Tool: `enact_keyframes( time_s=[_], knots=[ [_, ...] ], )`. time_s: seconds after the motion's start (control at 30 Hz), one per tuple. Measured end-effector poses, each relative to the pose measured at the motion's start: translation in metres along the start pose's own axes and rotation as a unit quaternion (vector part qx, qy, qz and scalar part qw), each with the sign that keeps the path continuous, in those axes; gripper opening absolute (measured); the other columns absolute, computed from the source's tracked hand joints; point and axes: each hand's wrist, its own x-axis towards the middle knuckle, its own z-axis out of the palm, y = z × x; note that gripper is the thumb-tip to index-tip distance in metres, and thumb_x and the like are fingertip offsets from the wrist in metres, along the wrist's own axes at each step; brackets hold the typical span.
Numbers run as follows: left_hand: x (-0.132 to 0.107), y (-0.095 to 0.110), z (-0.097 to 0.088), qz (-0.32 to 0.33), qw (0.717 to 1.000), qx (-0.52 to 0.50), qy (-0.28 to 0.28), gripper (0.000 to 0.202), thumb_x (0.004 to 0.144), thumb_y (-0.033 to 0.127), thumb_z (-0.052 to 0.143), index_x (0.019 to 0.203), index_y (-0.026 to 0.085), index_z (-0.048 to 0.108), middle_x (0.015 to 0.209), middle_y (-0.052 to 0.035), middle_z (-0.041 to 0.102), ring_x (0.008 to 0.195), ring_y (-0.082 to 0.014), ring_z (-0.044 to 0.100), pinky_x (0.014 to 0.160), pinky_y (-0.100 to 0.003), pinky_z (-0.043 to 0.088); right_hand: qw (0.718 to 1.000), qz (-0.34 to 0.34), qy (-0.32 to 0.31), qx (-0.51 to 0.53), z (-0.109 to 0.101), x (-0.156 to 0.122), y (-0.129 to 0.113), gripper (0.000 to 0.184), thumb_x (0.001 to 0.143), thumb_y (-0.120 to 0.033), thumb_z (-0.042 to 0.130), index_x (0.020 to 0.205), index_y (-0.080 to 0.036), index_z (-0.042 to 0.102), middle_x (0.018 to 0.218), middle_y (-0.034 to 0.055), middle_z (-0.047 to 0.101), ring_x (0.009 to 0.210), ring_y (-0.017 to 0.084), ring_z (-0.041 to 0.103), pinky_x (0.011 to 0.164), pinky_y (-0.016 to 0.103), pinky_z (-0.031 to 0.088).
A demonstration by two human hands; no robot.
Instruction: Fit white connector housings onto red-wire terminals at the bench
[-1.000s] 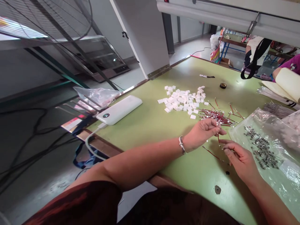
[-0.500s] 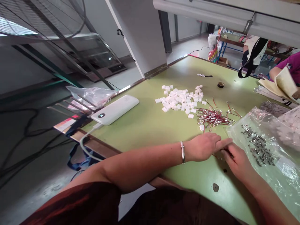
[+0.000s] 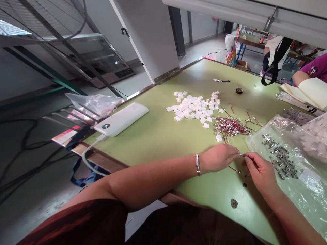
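My left hand, with a silver bracelet at its wrist, has its fingers pinched together. From beneath it a short red wire with a metal end sticks out. Opposite, my right hand pinches thumb against forefinger. A tiny metal part bridges the fingertips of both hands; its exact kind is too small to make out. Just beyond the hands lies a pile of red wires with metal terminals. Beside it spread many small white plastic housings, one lying apart near my left hand.
A clear plastic bag with small metal parts lies at the right. A white power bank with a cable is at the left. Black tape sits further back. Another person's arm shows at far right.
My fingertips have drawn slightly apart, so the tiny metal part between them now shows. The view has shifted a little; the piles look the same.
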Motion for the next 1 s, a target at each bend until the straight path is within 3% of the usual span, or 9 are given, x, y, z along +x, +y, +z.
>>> enact_keyframes(
  time_s=[0.13, 0.3, 0.37, 0.47, 0.53, 0.6, 0.73, 0.83, 1.0],
  knots=[
    [-0.003, 0.0, 0.001, 0.036, 0.993, 0.106, -0.027, 0.019, 0.095, 0.02, 0.045, 0.092, 0.017, 0.063, 0.083, -0.0018, 0.067, 0.074, -0.0137, 0.06, 0.061, -0.023, 0.043, 0.999, -0.015, -0.042, -0.026, -0.008, 0.001, -0.006, 0.025, 0.088, -0.036, 0.049, 0.078, -0.021, 0.067, 0.057, -0.0019, 0.061, 0.053, 0.013, 0.055, 0.053, 0.023, 0.043],
    [-0.007, 0.004, 0.005, 0.1, 0.98, 0.163, -0.064, 0.013, 0.089, 0.016, 0.051, 0.095, 0.019, 0.062, 0.084, -0.0006, 0.067, 0.072, -0.0139, 0.059, 0.053, -0.023, 0.038, 0.991, 0.034, -0.132, 0.006, -0.013, -0.003, -0.01, 0.032, 0.088, -0.038, 0.047, 0.065, -0.021, 0.06, 0.053, -0.0028, 0.058, 0.05, 0.012, 0.052, 0.05, 0.022, 0.04],
    [-0.006, 0.002, 0.0, 0.121, 0.979, 0.157, -0.046, 0.013, 0.092, 0.019, 0.05, 0.095, 0.018, 0.063, 0.082, -0.0015, 0.067, 0.072, -0.0146, 0.058, 0.056, -0.024, 0.04, 0.991, 0.047, -0.128, 0.007, -0.012, -0.004, -0.011, 0.034, 0.09, -0.039, 0.046, 0.063, -0.021, 0.057, 0.053, -0.0026, 0.059, 0.049, 0.012, 0.052, 0.049, 0.022, 0.04],
    [0.0, -0.013, -0.018, 0.163, 0.978, 0.131, 0.016, 0.022, 0.097, 0.028, 0.047, 0.088, 0.017, 0.065, 0.08, -0.0032, 0.066, 0.078, -0.0161, 0.056, 0.072, -0.028, 0.044, 0.992, -0.005, -0.123, -0.036, -0.01, -0.004, -0.011, 0.031, 0.091, -0.037, 0.045, 0.071, -0.021, 0.062, 0.058, -0.0018, 0.061, 0.054, 0.013, 0.055, 0.054, 0.023, 0.042],
    [0.004, -0.026, -0.031, 0.151, 0.977, 0.137, 0.062, 0.023, 0.097, 0.023, 0.044, 0.092, 0.016, 0.066, 0.085, -0.0053, 0.066, 0.084, -0.017, 0.055, 0.08, -0.031, 0.042, 0.985, -0.058, -0.148, -0.067, -0.012, -0.005, -0.011, 0.029, 0.093, -0.036, 0.045, 0.08, -0.022, 0.067, 0.066, -0.0003, 0.066, 0.06, 0.014, 0.059, 0.059, 0.025, 0.045],
    [0.006, -0.037, -0.038, 0.144, 0.973, 0.17, 0.054, 0.024, 0.094, 0.013, 0.044, 0.097, 0.018, 0.067, 0.089, -0.0064, 0.063, 0.086, -0.0179, 0.052, 0.079, -0.031, 0.04, 0.979, -0.088, -0.161, -0.085, -0.019, -0.005, -0.006, 0.03, 0.094, -0.036, 0.044, 0.089, -0.023, 0.07, 0.078, 0.0019, 0.071, 0.068, 0.015, 0.063, 0.064, 0.026, 0.048],
    [0.005, -0.045, -0.034, 0.139, 0.966, 0.218, -0.009, 0.023, 0.092, 0.011, 0.045, 0.095, 0.019, 0.066, 0.089, -0.0064, 0.059, 0.084, -0.0183, 0.048, 0.074, -0.031, 0.038, 0.985, -0.044, -0.046, -0.161, -0.051, 0.004, 0.026, 0.034, 0.092, -0.042, 0.045, 0.091, -0.023, 0.073, 0.081, 0.0041, 0.074, 0.071, 0.019, 0.066, 0.063, 0.028, 0.049],
    [0.01, -0.043, -0.021, 0.143, 0.963, 0.229, -0.018, 0.022, 0.094, 0.013, 0.044, 0.085, 0.017, 0.064, 0.085, -0.0057, 0.057, 0.081, -0.0176, 0.046, 0.073, -0.029, 0.037, 0.953, 0.053, 0.069, -0.289, -0.081, 0.015, 0.058, 0.03, 0.086, -0.042, 0.05, 0.086, -0.023, 0.073, 0.075, 0.0039, 0.073, 0.063, 0.021, 0.063, 0.055, 0.03, 0.045],
    [0.02, -0.04, -0.01, 0.164, 0.964, 0.211, -0.003, 0.023, 0.097, 0.019, 0.043, 0.081, 0.015, 0.06, 0.085, -0.0064, 0.059, 0.08, -0.0179, 0.045, 0.074, -0.03, 0.037, 0.914, 0.049, 0.061, -0.399, -0.097, 0.023, 0.074, 0.028, 0.087, -0.033, 0.047, 0.091, -0.023, 0.072, 0.091, 0.0055, 0.071, 0.072, 0.02, 0.062, 0.058, 0.03, 0.042]
  ],
)
